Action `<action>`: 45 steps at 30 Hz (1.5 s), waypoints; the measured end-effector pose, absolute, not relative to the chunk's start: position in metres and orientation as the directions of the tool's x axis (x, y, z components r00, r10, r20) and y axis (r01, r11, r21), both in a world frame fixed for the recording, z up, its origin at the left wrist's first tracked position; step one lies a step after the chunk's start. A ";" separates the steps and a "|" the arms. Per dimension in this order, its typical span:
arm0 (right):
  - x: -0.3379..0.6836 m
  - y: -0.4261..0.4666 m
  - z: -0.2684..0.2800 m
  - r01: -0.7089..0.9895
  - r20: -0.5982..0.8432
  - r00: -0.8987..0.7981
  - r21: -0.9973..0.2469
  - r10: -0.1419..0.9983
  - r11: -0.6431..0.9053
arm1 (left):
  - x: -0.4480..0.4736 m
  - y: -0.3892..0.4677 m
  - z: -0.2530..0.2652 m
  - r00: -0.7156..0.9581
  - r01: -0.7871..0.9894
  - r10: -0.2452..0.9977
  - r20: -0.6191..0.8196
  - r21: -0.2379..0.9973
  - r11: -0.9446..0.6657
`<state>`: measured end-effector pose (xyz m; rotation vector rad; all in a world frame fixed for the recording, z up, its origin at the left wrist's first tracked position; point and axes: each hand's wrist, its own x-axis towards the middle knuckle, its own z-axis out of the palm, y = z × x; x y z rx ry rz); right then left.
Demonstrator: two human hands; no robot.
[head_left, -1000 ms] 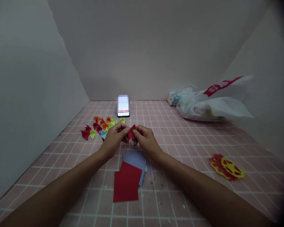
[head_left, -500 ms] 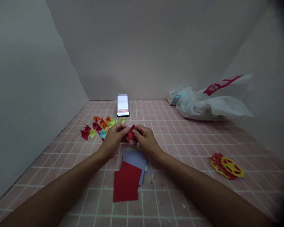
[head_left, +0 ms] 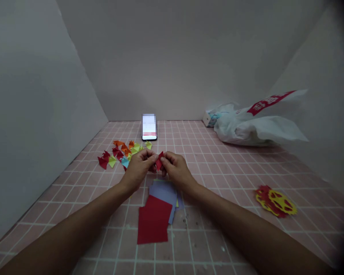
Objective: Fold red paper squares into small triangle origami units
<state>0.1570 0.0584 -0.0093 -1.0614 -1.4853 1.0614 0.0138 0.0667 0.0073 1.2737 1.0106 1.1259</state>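
Note:
A small folded piece of red paper [head_left: 159,161] is held up between my two hands, over the middle of the tiled surface. My left hand [head_left: 140,166] pinches its left side, thumb on top. From the right, my right hand [head_left: 176,166] grips the opposite edge between thumb and fingers. Fingertips hide part of the folds. Below the hands lie square sheets of red paper [head_left: 153,225], overlapping a stack of bluish-purple paper [head_left: 164,191]. Several small folded paper figures [head_left: 103,160] in red, orange, yellow and blue lie beyond my left hand, which covers some of them.
A lit phone [head_left: 149,128] stands near the back wall. At the back right, a white plastic bag [head_left: 246,128] rests by a small box [head_left: 208,119]. Red and yellow cut-out shapes [head_left: 276,201] lie on the right. Pale walls enclose the pink tiled surface [head_left: 218,172].
Almost nothing differs. Both hands keep their pinch on the red paper in the same place, with only a slight shift of the fingers and of the view.

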 end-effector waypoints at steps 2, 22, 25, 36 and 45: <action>0.157 0.058 -0.009 0.107 0.214 -0.129 -0.968 0.968 0.228 | 0.014 0.066 0.007 0.181 -0.040 0.982 0.060 0.998 -0.054; 0.158 0.063 -0.012 -0.005 0.134 -0.171 -0.991 0.976 0.135 | 0.015 0.069 0.001 0.104 0.161 0.978 0.183 0.967 -0.198; 0.158 0.065 -0.013 -0.037 0.117 -0.162 -0.993 0.980 0.113 | 0.015 0.068 0.002 0.107 0.148 0.980 0.166 0.972 -0.181; 0.159 0.066 -0.012 -0.035 0.129 -0.118 -0.991 0.985 0.126 | 0.014 0.068 0.003 0.212 -0.045 0.977 0.030 0.999 -0.021; 0.157 0.063 -0.010 0.010 0.139 -0.098 -0.990 0.985 0.141 | 0.014 0.070 0.003 0.178 -0.066 0.984 -0.022 0.997 0.034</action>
